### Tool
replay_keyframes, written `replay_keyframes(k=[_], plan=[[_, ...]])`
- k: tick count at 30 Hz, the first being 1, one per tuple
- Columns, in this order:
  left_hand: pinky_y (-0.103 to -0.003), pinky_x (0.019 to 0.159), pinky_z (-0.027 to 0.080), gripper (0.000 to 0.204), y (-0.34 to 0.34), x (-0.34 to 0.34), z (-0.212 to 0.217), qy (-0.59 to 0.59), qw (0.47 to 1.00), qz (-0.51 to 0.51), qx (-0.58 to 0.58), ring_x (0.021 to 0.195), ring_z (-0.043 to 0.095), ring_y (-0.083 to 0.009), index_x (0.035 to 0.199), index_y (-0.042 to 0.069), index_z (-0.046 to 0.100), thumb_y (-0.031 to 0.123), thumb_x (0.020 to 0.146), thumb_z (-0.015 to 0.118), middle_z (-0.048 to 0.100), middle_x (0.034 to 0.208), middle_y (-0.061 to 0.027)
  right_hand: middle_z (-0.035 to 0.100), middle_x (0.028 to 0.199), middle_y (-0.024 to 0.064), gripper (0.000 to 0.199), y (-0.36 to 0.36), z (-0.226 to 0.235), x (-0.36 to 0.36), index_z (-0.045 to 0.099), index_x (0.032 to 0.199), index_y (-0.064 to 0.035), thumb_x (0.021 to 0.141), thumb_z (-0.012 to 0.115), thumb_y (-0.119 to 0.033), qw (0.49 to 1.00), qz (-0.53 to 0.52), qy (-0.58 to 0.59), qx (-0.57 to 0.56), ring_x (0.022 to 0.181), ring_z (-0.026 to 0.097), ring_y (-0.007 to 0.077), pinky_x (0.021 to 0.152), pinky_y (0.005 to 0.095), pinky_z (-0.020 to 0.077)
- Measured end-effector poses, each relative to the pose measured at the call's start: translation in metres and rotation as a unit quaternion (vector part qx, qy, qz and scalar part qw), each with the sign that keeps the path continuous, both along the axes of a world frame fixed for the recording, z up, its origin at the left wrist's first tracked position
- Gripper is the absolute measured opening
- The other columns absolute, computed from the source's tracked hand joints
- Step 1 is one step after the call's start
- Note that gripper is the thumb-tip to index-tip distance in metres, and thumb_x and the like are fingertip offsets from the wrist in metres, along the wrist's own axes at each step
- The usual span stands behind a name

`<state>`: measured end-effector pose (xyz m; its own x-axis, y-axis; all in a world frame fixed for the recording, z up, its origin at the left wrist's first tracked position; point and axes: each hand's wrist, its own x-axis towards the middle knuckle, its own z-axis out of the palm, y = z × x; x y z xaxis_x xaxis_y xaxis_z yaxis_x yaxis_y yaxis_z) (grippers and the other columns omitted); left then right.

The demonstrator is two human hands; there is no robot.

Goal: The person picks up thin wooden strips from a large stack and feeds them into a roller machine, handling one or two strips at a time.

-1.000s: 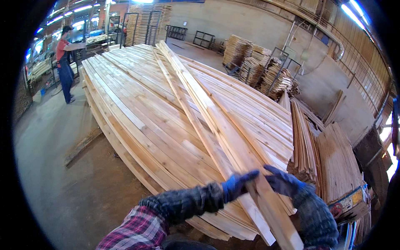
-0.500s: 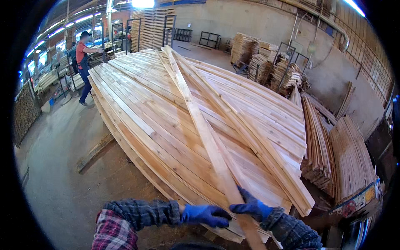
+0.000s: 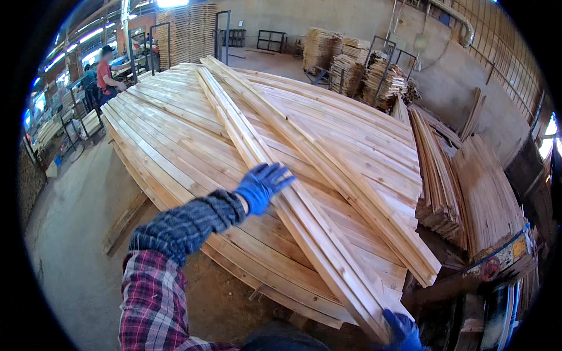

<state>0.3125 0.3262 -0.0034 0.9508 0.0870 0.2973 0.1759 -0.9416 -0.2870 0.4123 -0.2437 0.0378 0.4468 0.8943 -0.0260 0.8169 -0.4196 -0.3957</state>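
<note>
Narrow boards [image 3: 313, 234] are lying bundled, slanting across wide plank layer [image 3: 170, 137], left of second board bundle [image 3: 339, 178]; far ends are sitting close together. We are resting left hand [image 3: 261, 187] over boards around midway, palm down, fingers outstretched. Our right hand [image 3: 404, 334] is touching boards' near end; lower edge of view is cutting it off, so we cannot tell whether it is grasping. Co-worker [image 3: 105, 73] is standing beyond layer's far left corner, near dark metal frames [image 3: 168, 50].
</note>
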Motion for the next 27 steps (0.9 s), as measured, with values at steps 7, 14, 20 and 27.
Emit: replay_keyframes(k=[7, 14, 20, 27], plan=[[-0.049, 0.117, 0.03, 0.106, 0.077, 0.018, 0.017, 0.139, 0.984, -0.075, 0.077, 0.138, 0.043, -0.0319, 0.155, 0.023, 0.031, 0.025, 0.062, 0.081, 0.042, 0.152, -0.012, 0.057, 0.135, 0.0175, 0.088, -0.134, 0.001, -0.04, 0.049, 0.145, -0.0106, 0.068, 0.079, -0.039, 0.977, -0.111, -0.132, -0.124, 0.119, 0.055, 0.0385, 0.097, 0.0515, 0.0451], [-0.053, 0.114, 0.034, 0.087, 0.072, 0.04, -0.008, 0.144, 0.975, -0.16, -0.047, 0.127, 0.052, -0.0387, 0.138, 0.013, 0.055, 0.024, 0.055, 0.078, 0.058, 0.134, -0.0166, 0.06, 0.127, 0.0196, 0.073, -0.163, -0.006, -0.045, 0.054, 0.138, -0.0082, 0.07, 0.071, -0.025, 0.96, -0.174, -0.221, 0.001, 0.113, 0.058, 0.0399, 0.096, 0.0517, 0.0456], [-0.058, 0.113, 0.032, 0.089, -0.027, -0.01, 0.017, 0.102, 0.975, -0.195, 0.023, 0.12, 0.053, -0.0379, 0.131, 0.007, 0.058, 0.034, 0.049, 0.079, 0.058, 0.124, -0.0179, 0.061, 0.125, 0.0138, 0.088, -0.272, -0.045, 0.015, 0.054, 0.138, -0.0129, 0.055, 0.078, -0.024, 0.958, -0.194, -0.204, -0.045, 0.117, 0.057, 0.036, 0.106, 0.0588, 0.0405], [-0.056, 0.114, 0.028, 0.109, -0.12, -0.116, 0.01, 0.226, 0.971, -0.071, -0.021, 0.131, 0.044, -0.0421, 0.144, 0.006, 0.045, 0.057, 0.056, 0.082, 0.051, 0.139, -0.0185, 0.055, 0.136, 0.0079, 0.099, -0.344, -0.085, 0.064, 0.042, 0.148, -0.0211, 0.056, 0.079, -0.016, 0.936, -0.21, -0.217, -0.183, 0.129, 0.051, 0.0308, 0.115, 0.051, 0.0368]])
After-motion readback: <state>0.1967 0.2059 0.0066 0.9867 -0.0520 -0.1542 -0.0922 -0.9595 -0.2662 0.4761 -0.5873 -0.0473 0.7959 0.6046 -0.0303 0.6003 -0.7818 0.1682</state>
